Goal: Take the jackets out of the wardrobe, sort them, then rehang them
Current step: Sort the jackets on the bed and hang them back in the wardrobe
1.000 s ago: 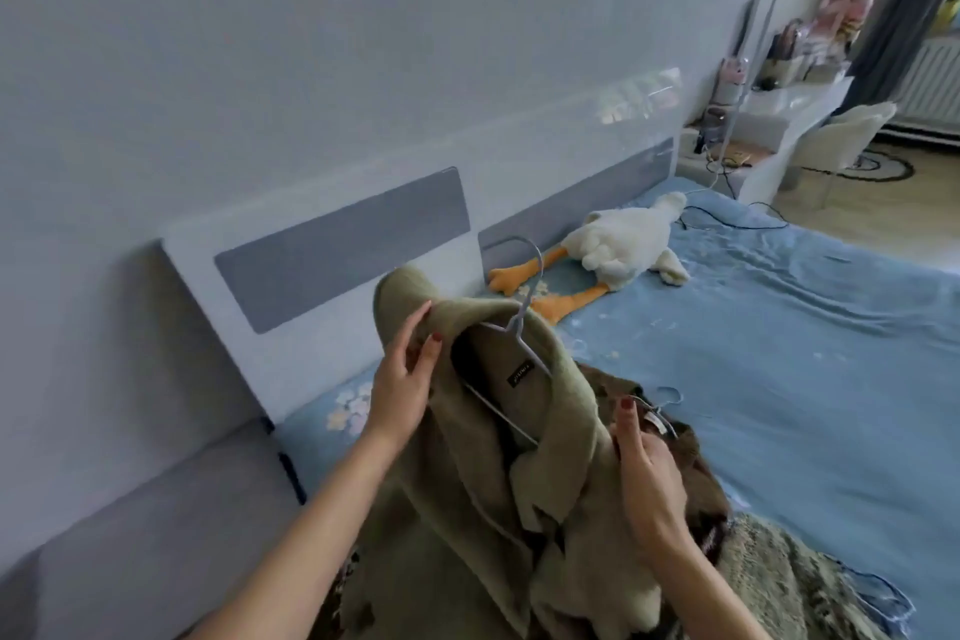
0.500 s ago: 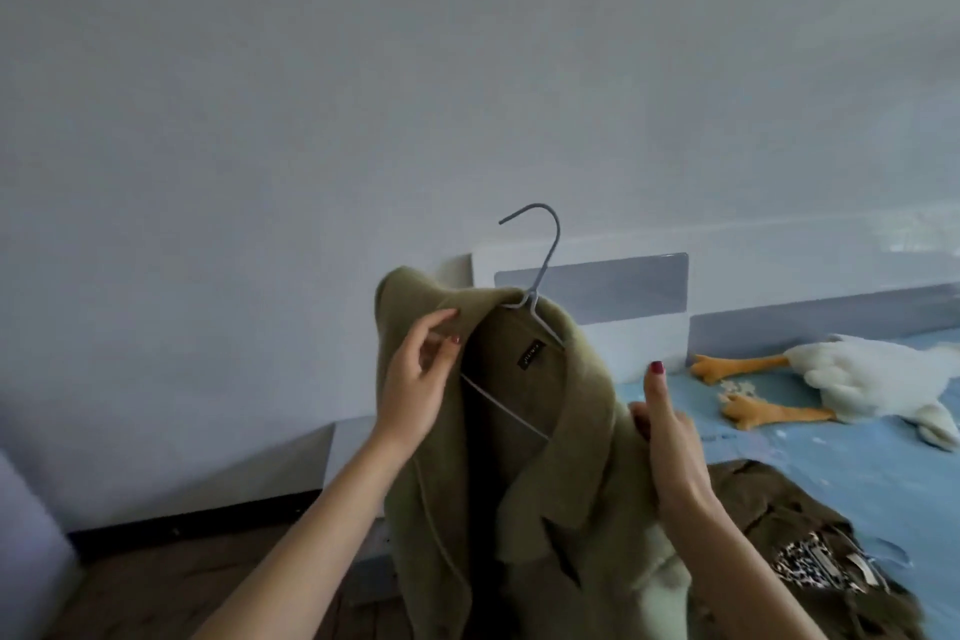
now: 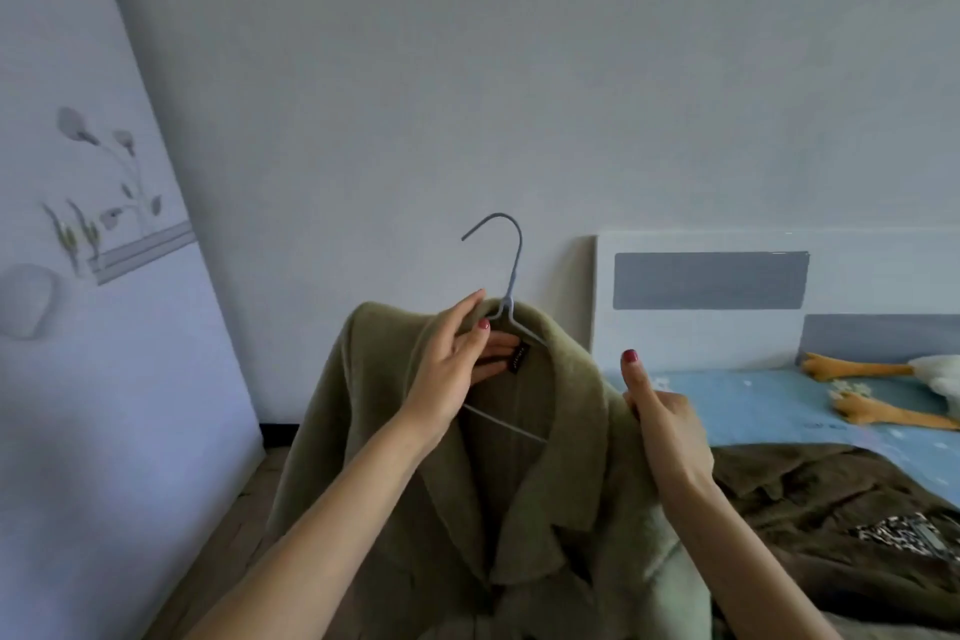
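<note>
An olive-green woolly jacket point(image 3: 545, 473) hangs on a grey wire hanger point(image 3: 506, 276), held up in front of me, hook pointing up. My left hand point(image 3: 457, 369) grips the jacket's collar just below the hanger's neck, fingers inside the collar. My right hand point(image 3: 660, 421) grips the jacket's right shoulder, thumb raised. A dark brown jacket point(image 3: 831, 525) lies on the bed at the lower right, with a leopard-print piece point(image 3: 904, 535) on it.
The bed with a blue sheet point(image 3: 753, 405) and a white-and-grey headboard point(image 3: 711, 296) fills the right. A white plush goose point(image 3: 893, 385) with orange feet lies by the headboard. A white wardrobe door point(image 3: 93, 327) with a flower print stands left; wooden floor below.
My view has swung left, away from the bed toward the wardrobe door. The green jacket stays raised on its hanger; my left hand has shifted closer to the hanger's neck.
</note>
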